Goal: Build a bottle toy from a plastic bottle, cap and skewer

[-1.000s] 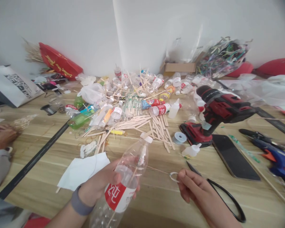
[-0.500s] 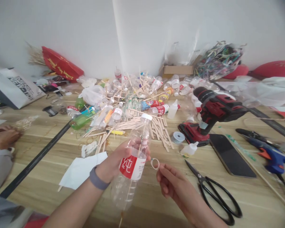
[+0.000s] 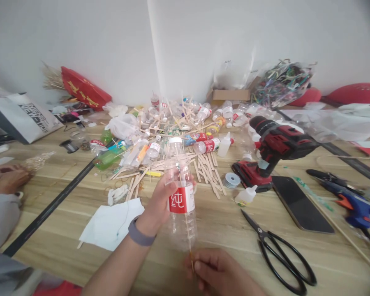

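Now the right hand [image 3: 217, 268] has dropped to lower centre, pinching the thin brown wooden stick [image 3: 191, 260] beneath the clear, red-labelled plastic bottle [image 3: 181, 201], upright mid-frame, wrapped by the left hand [image 3: 161, 198]; attention seemingly shifts baseward.

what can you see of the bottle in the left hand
The bottle is clear, looks like plastic, and has a white cap on top and a red and white label with a large white character. It is roughly upright, cap up, in front of the person. The left hand grips it around the label's upper edge. A thin stick pokes out below its base, held by the right hand.
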`<state>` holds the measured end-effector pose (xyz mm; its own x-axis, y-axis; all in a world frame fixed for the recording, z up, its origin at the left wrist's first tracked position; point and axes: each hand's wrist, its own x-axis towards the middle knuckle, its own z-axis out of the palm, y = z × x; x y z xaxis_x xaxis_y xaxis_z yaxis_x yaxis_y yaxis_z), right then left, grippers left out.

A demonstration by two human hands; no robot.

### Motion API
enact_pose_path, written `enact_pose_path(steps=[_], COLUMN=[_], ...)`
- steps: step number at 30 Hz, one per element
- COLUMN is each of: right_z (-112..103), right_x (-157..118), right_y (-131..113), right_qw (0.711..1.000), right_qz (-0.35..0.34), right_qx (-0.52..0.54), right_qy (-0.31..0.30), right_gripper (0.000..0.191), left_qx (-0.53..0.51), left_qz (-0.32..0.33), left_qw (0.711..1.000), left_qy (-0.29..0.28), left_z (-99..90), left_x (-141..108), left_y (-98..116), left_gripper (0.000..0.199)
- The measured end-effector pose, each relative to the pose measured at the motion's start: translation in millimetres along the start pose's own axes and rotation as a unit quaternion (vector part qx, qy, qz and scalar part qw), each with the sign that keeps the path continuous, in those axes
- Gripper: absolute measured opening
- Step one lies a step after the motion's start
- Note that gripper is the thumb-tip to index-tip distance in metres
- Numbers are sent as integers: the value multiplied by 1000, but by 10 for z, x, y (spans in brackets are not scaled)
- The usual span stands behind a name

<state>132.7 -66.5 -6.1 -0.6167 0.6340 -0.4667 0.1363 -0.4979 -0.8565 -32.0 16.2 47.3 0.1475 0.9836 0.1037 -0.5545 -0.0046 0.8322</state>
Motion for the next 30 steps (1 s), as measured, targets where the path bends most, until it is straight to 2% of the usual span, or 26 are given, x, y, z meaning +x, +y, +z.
enact_pose_path(steps=[3, 8, 11, 13, 17, 20, 25, 30], right_z=[-13, -45, -55, -53, -42, -50, -85, -44], right_x=[58, 139, 129, 98, 50, 70, 151, 119], right_y=[145, 314, 297, 249, 193, 260, 424, 370], right_qw=[1000, 998, 996, 995, 998, 998, 998, 996], right_qz=[-4, -30, -61, -59, -56, -60, -18, -36], right_qx=[22, 45, 66, 76, 19, 21, 56, 80], right_qy=[0, 19, 2, -16, -15, -11, -6, -4], right_gripper=[49, 58, 62, 62, 57, 55, 57, 62], left_qx=[-3, -8, -16, -21, -13, -10, -24, -32], left_qz=[5, -2, -2, 3, -4, -15, -26, -32], left_qw=[1000, 1000, 1000, 1000, 1000, 1000, 999, 998], left_qy=[1, 20, 20, 21, 19, 23, 37, 32], left_z=[-10, -1, -1, -10, -29, -25, 5, 18], left_x=[-36, -80, -87, -87, -87, -94, -116, -126], left_y=[-26, -30, -21, -18, -21, -20, -22, -18], left_gripper=[45, 46, 46, 47, 50, 53, 55, 61])
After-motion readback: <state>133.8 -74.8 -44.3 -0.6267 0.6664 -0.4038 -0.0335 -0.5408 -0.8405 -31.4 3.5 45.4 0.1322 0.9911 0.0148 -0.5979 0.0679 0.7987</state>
